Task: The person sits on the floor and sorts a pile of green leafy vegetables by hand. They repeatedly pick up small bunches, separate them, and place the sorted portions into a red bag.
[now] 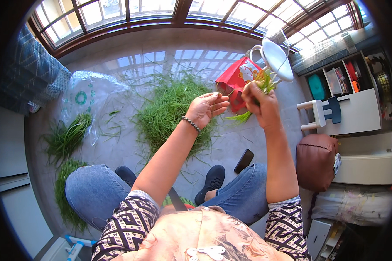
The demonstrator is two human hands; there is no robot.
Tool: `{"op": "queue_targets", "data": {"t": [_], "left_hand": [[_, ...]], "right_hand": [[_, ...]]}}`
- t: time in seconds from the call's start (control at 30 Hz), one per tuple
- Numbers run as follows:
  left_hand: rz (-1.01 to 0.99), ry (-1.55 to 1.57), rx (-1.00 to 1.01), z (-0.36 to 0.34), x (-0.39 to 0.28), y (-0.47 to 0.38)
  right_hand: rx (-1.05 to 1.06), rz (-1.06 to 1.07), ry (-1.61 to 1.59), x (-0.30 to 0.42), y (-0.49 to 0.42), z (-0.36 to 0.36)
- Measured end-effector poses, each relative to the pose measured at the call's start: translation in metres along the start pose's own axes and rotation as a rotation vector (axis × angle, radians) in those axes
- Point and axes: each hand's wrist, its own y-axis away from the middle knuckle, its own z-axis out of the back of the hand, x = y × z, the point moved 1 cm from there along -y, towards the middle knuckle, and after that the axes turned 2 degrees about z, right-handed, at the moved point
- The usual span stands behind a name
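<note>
My left hand (207, 109), with a dark bead bracelet at the wrist, is palm up above the right side of a big loose pile of thin green stalks (166, 111). Its thumb and forefinger meet at the fingertips; a thin bit seems to be there, too small to tell. My right hand (261, 101) grips a small bunch of green stalks (267, 80) with yellowish and reddish ends up, the green tips hanging below the fist. Behind it on the floor is a red bag (230, 76) with a cartoon print.
A clear plastic bag (81, 91) and bundled green stalks (70, 135) lie at left, more stalks (68, 192) beside my knee. A black phone (244, 161) is near my right shoe. A white round-topped object (276, 60), a small chair (313, 114) and a brown pouf (315, 163) stand at right.
</note>
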Motion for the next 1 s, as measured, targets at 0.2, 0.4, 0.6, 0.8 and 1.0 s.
{"op": "queue_targets", "data": {"t": [0.2, 0.4, 0.6, 0.8, 1.0], "left_hand": [[0.044, 0.179, 0.053, -0.004, -0.004, -0.002], [-0.030, 0.270, 0.234, -0.004, -0.021, 0.000], [-0.137, 0.157, 0.308, -0.011, -0.028, 0.006], [-0.200, -0.094, 0.243, -0.020, -0.023, 0.010], [-0.183, -0.306, 0.148, -0.029, -0.010, 0.011]], "right_hand": [[0.409, 0.048, 0.281, -0.021, 0.016, -0.034], [0.618, -0.027, 0.558, -0.038, 0.018, -0.034], [0.590, -0.056, 0.390, -0.021, 0.021, -0.030], [-0.035, -0.008, -0.188, -0.007, 0.006, -0.004], [-0.114, -0.117, -0.406, -0.028, -0.002, -0.009]]}}
